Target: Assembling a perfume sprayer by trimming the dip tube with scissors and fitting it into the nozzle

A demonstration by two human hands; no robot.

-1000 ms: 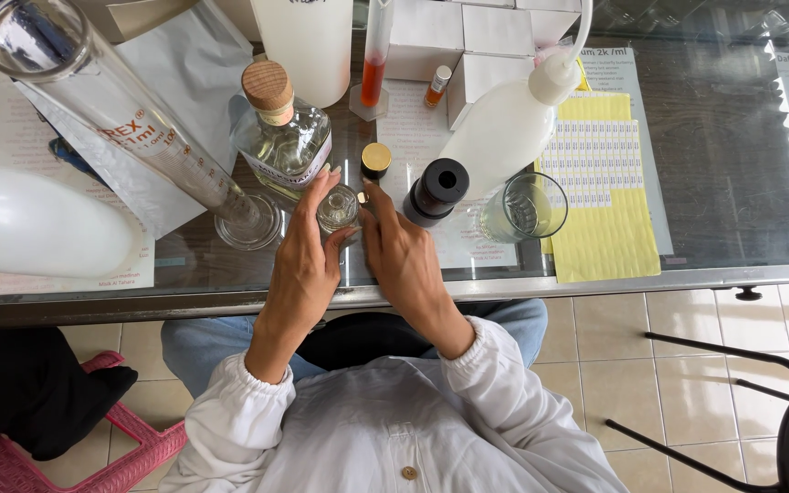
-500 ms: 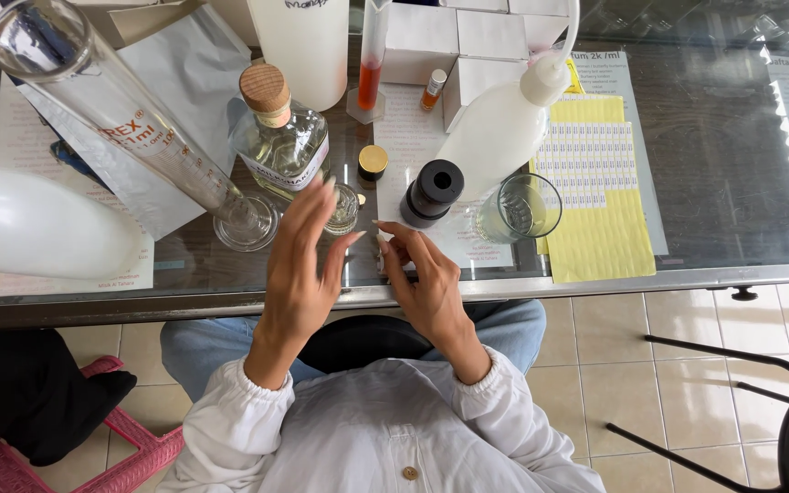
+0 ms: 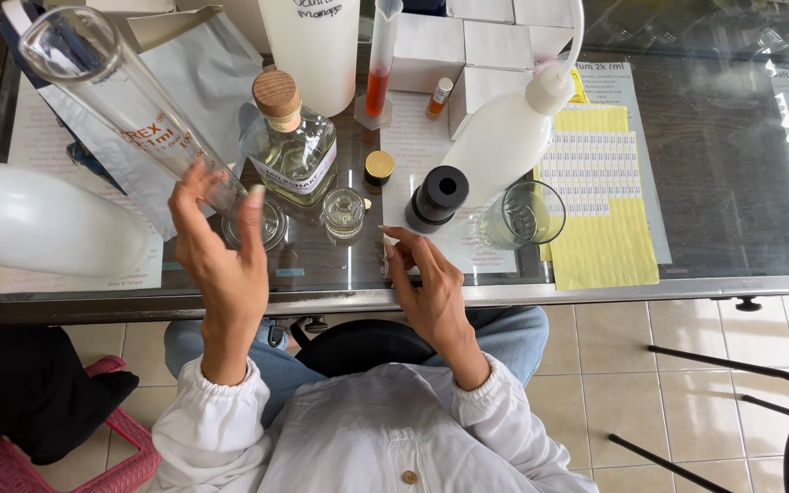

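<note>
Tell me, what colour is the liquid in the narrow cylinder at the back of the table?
Orange-red, filling the lower part of the narrow cylinder, seen in the head view.

A small lab bench, by the look of it: a glass-topped desk [image 3: 687, 183] crowded with a tall measuring cylinder [image 3: 130, 100], a wash bottle [image 3: 504, 137], a beaker [image 3: 522, 215], a corked bottle [image 3: 289, 146] and yellow label sheets [image 3: 600, 201].
</note>
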